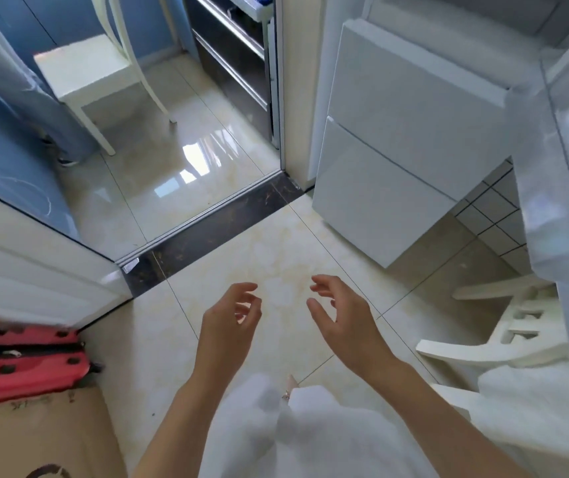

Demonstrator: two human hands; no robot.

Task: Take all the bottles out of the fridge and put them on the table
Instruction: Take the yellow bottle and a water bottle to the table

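Note:
A white fridge (400, 139) stands at the upper right with two shut lower drawers. Its upper door (566, 188) hangs swung out along the right edge, blurred. No bottle and no table top show in this view. My left hand (233, 322) and my right hand (341, 319) hover side by side over the tiled floor, below and left of the fridge. Both have curled, spread fingers and hold nothing.
A dark threshold strip (207, 225) crosses the cream floor toward a room with a white chair (90, 74). A red case (21, 360) lies on a cardboard box (34, 439) at the lower left. A white plastic chair (497, 332) sits low on the right.

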